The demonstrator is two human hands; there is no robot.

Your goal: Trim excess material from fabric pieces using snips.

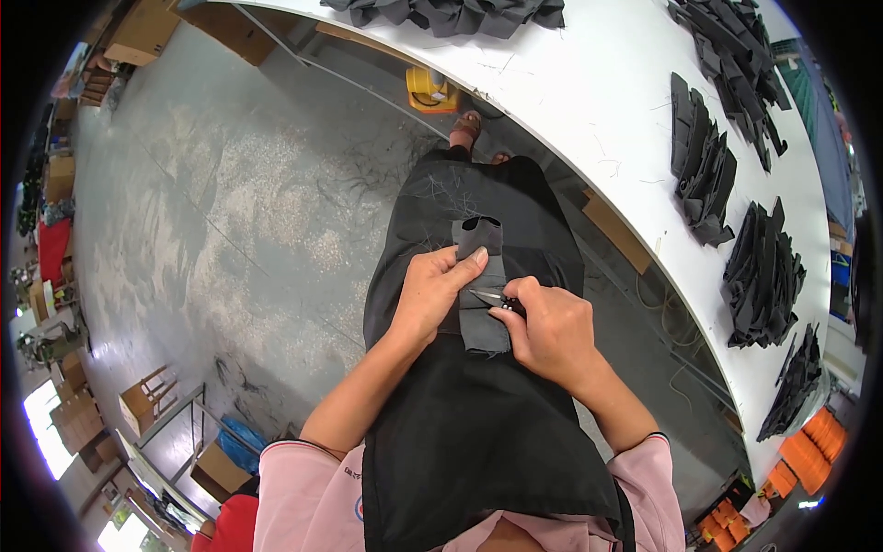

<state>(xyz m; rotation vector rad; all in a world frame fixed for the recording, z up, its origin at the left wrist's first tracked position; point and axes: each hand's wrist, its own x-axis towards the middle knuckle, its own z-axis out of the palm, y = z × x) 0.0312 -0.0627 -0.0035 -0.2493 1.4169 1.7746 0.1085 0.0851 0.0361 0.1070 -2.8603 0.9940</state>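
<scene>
A strip of dark grey fabric (480, 333) lies lengthwise over my lap on a black apron (487, 414). Its upper end is folded into a loop, and its lower edge looks frayed. My left hand (432, 290) pinches the strip from the left, thumb on top and the other fingers mostly hidden. From the right, my right hand (552, 327) is closed around small thread snips (487, 297) with dark handles. Their pointed metal blades reach over the middle of the strip. Loose threads (446, 195) cling to the apron above the fabric.
A white table (598, 110) curves along the right, bearing several heaps of dark grey fabric pieces (704, 161). Beneath it stands a yellow device (430, 90). Orange bundles (814, 442) sit at the lower right. Cardboard boxes (143, 32) and a wooden stool (147, 400) stand on the left.
</scene>
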